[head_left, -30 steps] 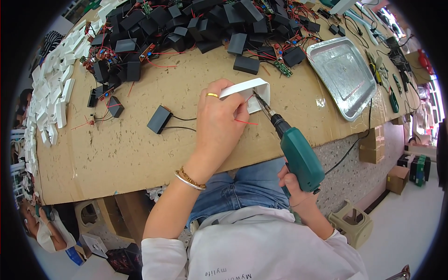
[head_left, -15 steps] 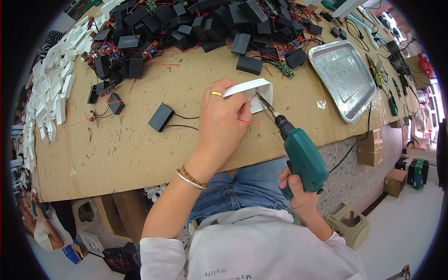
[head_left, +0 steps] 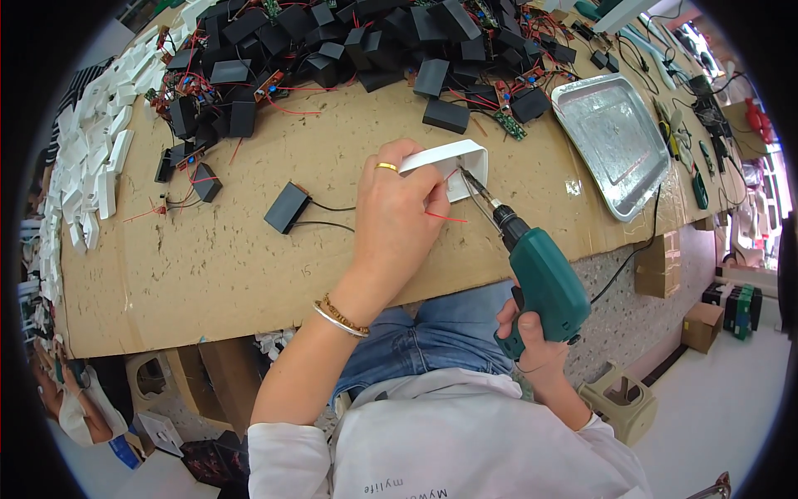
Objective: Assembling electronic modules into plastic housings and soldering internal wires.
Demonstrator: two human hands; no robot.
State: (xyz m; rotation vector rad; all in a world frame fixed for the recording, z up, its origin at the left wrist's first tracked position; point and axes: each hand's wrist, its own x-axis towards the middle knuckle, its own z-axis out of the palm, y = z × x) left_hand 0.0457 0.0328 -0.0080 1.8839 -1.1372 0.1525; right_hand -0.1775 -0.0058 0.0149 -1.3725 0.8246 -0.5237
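My left hand (head_left: pixel 397 218) grips a white plastic housing (head_left: pixel 453 160) and holds it down on the cardboard-covered table (head_left: pixel 208 266). My right hand (head_left: pixel 529 337) holds a green electric screwdriver (head_left: pixel 540 279) by its handle. Its bit (head_left: pixel 474 185) points up and left into the open side of the housing. A thin red wire (head_left: pixel 445 218) sticks out from under my left hand. A black box with two black leads (head_left: pixel 287 207) lies just left of that hand.
A heap of black boxes and red-wired circuit boards (head_left: pixel 349 41) fills the far side of the table. White housings (head_left: pixel 91 158) are stacked along the left edge. A metal tray (head_left: pixel 611 141) sits at the right, with tools beyond it. A plastic stool (head_left: pixel 619 399) stands on the floor.
Both hands stay on the housing and the screwdriver. The view has shifted slightly; the screwdriver bit remains at the housing.
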